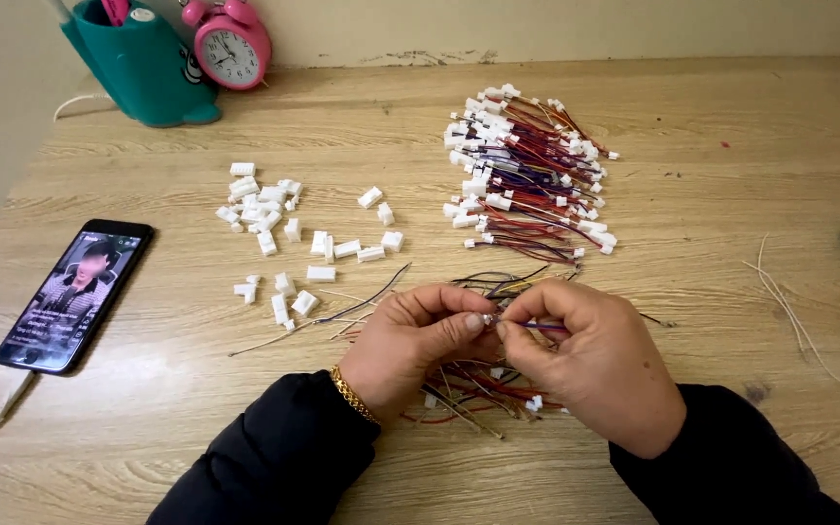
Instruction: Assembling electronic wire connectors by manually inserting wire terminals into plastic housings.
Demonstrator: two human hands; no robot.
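Note:
My left hand point(412, 342) and my right hand point(590, 355) meet at the fingertips over the wooden table point(692, 194). Between them they pinch a small white connector point(488, 319) with thin coloured wires running right under my right fingers. Beneath both hands lies a loose bundle of red, black and yellow wires point(469, 384). A gold bracelet circles my left wrist. Both sleeves are black.
Scattered white plastic connector housings point(289, 238) lie to the left. A pile of finished wired connectors point(527, 170) sits farther back. A phone point(75, 292) with a lit screen lies at the left, cable attached. A teal holder point(143, 63) and pink alarm clock point(233, 44) stand at the back.

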